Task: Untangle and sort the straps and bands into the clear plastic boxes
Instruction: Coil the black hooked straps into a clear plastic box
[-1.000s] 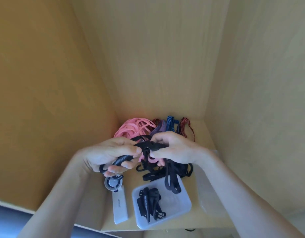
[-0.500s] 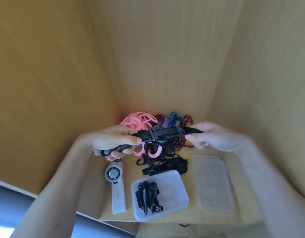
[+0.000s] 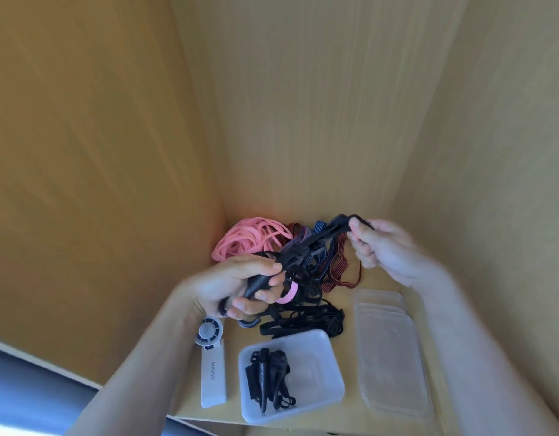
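**Black strap (image 3: pixel 319 238) stretched between two hands over a heap of bands**

Yellow-toned wood panels (image 3: pixel 303 121) enclose a cupboard shelf (image 3: pixel 374 283), seen from above by the person working at it.

At the far left of the shelf lies a white handheld fan (image 3: pixel 212 372), its round head pointing toward the back. Just above it, the left hand (image 3: pixel 240 287) curls fingers and thumb around the thick end of the black strap, gripping it firmly. Behind that hand, in the back corner, sits a pile of pink bands (image 3: pixel 249 239).

The black strap rises to the right from the left hand, taut and lifted off the shelf. Beneath it lies a tangle of black straps (image 3: pixel 303 320), with one pink loop (image 3: pixel 287 295) showing beside the left fingers. In front of the tangle stands a clear plastic box (image 3: pixel 331 382) with a small bunch of sorted black straps (image 3: pixel 267 376) along its left side.

Behind the taut strap, purple, blue-striped and red-striped bands (image 3: pixel 341 272) overlap one another. To their right, the right hand (image 3: pixel 385 250) pinches the strap's far end between thumb and curled fingers, held higher than the left hand.

Below the right hand, on the right side of the shelf, rests a stack of clear containers (image 3: pixel 388 357), boxes or lids, hard to tell which. It sits near the first box without touching it.
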`<state>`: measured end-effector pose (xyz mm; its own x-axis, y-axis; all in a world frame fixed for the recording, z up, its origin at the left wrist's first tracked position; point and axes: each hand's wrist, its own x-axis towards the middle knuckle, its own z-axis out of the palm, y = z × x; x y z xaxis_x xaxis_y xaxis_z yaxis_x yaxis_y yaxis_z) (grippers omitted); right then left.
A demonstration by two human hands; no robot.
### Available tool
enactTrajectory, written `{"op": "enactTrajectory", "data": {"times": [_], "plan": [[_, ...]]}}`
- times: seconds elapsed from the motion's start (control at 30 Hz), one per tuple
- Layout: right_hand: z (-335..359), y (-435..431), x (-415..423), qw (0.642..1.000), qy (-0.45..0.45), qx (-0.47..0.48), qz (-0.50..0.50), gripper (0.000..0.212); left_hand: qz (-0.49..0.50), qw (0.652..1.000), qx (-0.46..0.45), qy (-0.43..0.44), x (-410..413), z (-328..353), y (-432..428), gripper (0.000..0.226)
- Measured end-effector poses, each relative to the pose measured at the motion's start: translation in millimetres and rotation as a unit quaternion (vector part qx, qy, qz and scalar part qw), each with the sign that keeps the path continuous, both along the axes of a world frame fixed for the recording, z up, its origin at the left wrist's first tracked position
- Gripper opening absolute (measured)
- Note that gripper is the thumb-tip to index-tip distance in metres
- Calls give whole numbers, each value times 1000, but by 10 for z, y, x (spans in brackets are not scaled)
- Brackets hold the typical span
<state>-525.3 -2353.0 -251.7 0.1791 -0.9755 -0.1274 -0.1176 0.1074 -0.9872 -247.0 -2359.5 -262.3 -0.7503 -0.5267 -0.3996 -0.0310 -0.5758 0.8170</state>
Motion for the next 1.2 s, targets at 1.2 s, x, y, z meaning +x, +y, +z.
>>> {"op": "enactTrajectory", "data": {"times": [1.2], "plan": [[-476, 446, 1025, 942, 261, -121, -173, 46, 386, 916, 40, 99, -952, -201, 298, 29]]}}
